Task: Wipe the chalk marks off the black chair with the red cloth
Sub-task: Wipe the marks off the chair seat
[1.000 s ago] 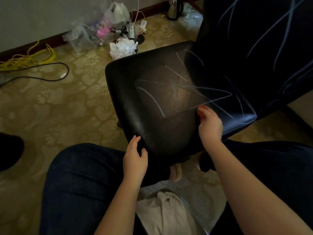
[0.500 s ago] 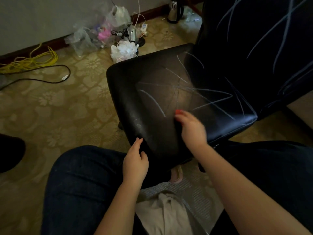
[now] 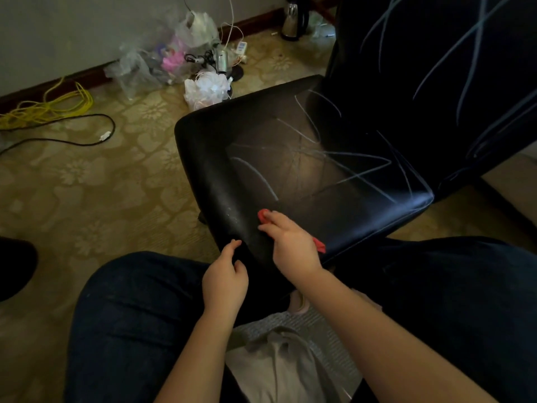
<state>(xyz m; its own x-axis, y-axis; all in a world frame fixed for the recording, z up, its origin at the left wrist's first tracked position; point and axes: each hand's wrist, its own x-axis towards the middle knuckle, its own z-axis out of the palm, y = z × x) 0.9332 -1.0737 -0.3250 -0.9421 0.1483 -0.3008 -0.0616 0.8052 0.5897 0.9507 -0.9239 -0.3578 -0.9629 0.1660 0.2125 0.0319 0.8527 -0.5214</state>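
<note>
The black chair (image 3: 334,216) stands in front of my knees, its seat and backrest crossed by pale chalk marks (image 3: 360,167). My right hand (image 3: 290,242) lies on the seat's near left corner and presses the red cloth (image 3: 263,214) flat under its fingers; red shows past the fingertips and beside the wrist. My left hand (image 3: 225,282) touches the seat's front corner edge with relaxed, slightly bent fingers and holds nothing.
Patterned carpet (image 3: 96,184) surrounds the chair. Along the wall lie yellow cable (image 3: 49,107), a black cord (image 3: 72,142), plastic bags (image 3: 206,90) and a kettle (image 3: 293,20). A dark shoe (image 3: 14,266) sits at the left edge.
My right hand with the cloth has swept from the seat's right front across to its near left corner. The left hand has stayed at the front edge.
</note>
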